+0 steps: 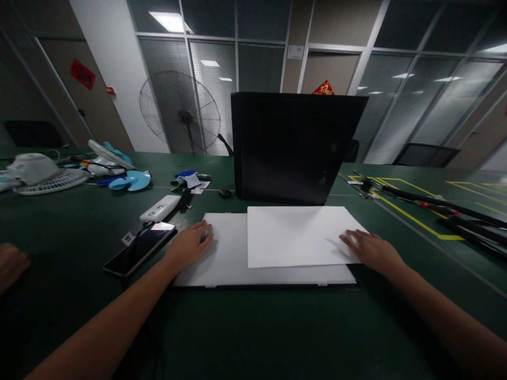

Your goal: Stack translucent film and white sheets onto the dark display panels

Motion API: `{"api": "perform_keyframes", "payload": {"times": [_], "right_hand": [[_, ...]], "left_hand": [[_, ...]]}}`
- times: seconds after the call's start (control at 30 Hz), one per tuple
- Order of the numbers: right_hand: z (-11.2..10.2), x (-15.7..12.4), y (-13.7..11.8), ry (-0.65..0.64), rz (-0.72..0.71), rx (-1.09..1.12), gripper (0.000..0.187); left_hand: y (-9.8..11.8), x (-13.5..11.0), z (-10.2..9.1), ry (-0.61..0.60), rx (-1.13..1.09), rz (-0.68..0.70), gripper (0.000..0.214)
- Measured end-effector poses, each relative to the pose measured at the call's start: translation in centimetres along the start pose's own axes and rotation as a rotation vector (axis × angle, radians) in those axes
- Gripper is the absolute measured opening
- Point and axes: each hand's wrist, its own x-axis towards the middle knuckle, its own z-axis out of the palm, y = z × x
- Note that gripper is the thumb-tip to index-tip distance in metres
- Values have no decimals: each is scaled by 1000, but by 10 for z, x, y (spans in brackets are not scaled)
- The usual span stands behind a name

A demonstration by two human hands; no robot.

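Note:
A flat white panel (229, 276) with a dark rim lies on the green table. On its right part rests a loose white sheet (293, 237), its left edge well inside the panel's left edge. My left hand (190, 244) lies over the panel's left edge, thumb and forefinger apart, nothing gripped. At the opposite side, my right hand (368, 248) holds the sheet by its right edge, fingertips on its upper face; the underside of the grip is hidden. Just behind both pieces stands a large black box-like case (293, 148).
Left of my left hand lie a phone (140, 250) and a white power strip or power bank (159, 209). Fan parts (130, 181) sit at the far left, black rods (443, 203) at the right. Another person's hand (11, 266) rests at the left edge of the green table (253, 332).

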Motion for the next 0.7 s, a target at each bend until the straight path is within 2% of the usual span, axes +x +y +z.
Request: {"api": "perform_keyframes", "payload": {"times": [0.1, 0.23, 0.43, 0.7], "right_hand": [[-9, -4, -31, 8, -136, 42, 66], [-15, -9, -58, 16, -214, 86, 67], [-18, -11, -68, -20, -327, 120, 65], [-25, -15, -78, -99, -383, 151, 62]], "left_hand": [[0, 0, 1, 31, -66, 4, 62], [-1, 2, 3, 87, -172, 25, 68], [-5, 3, 8, 69, -238, 19, 82], [-12, 6, 16, 79, -287, 16, 85]]}}
